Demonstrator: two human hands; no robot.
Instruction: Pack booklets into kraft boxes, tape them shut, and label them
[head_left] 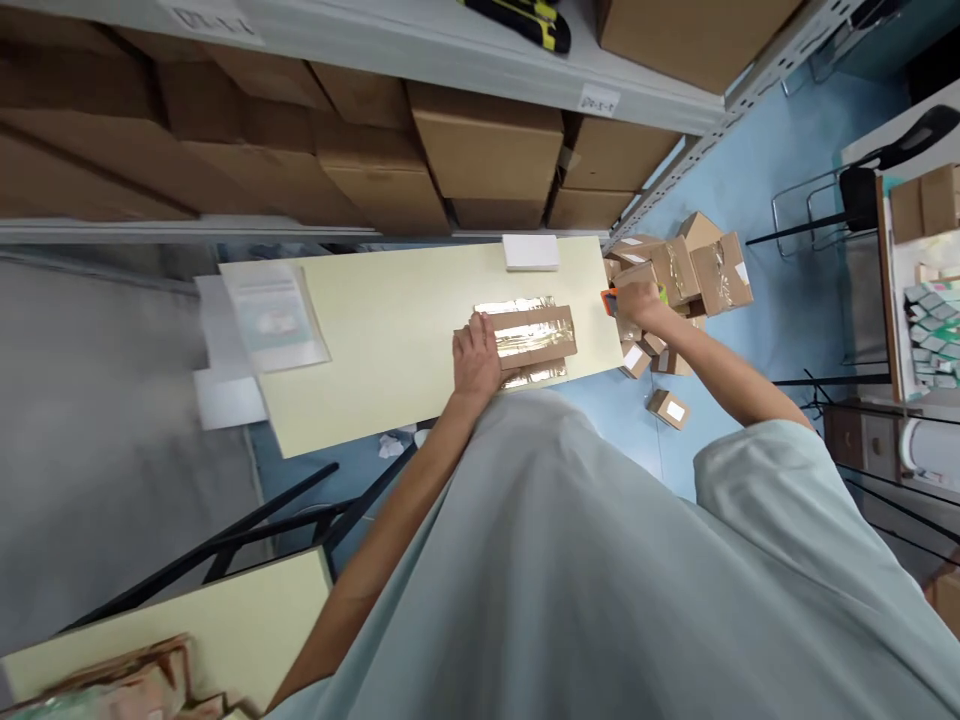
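Note:
My left hand (475,358) lies with fingers stretched out on the left end of a brown cardboard box (551,348) on the pale yellow table. Strips of shiny clear tape run along the box's top and show at its far and near sides. My right hand (639,303) is off to the right, past the table's right edge, with its fingers closed around a tool with orange and green parts (610,301). Most of that tool is hidden by the hand, so its kind is unclear. Behind the box sits a flat white box (530,252).
Several taped cardboard boxes (721,272) are heaped on the blue floor at the right. A shelf rack (450,50) full of cartons stands close behind the table (375,330). Papers (274,318) lie at the table's left end. Another table (247,600) is at lower left.

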